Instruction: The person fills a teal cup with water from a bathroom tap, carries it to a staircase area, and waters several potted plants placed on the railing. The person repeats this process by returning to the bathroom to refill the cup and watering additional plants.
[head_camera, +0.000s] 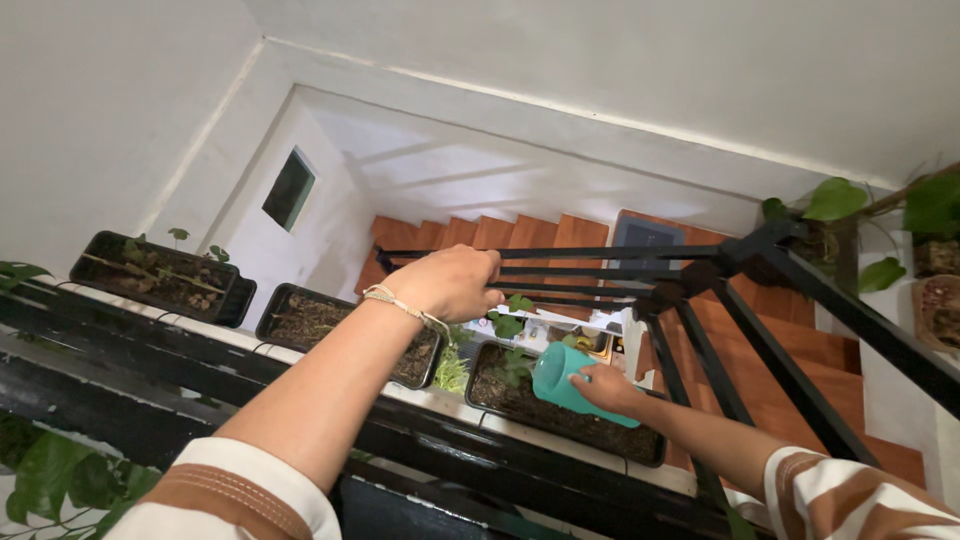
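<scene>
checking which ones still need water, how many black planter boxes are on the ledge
3. One planter box at far left, one under the left hand, one under the teal cup in the right hand. The railing may hide more.

A narrow white ledge (440, 398) behind the black railing (120, 350) ran from 9 o'clock toward 5 o'clock and carried three black rectangular planter boxes in a row. Far planter (225, 298) sat at 9 o'clock with dry stems and sprouts, middle planter (285, 305) near centre with bare soil, near planter (560, 428) at 5 o'clock with small green seedlings. All apart, none touching.
</scene>
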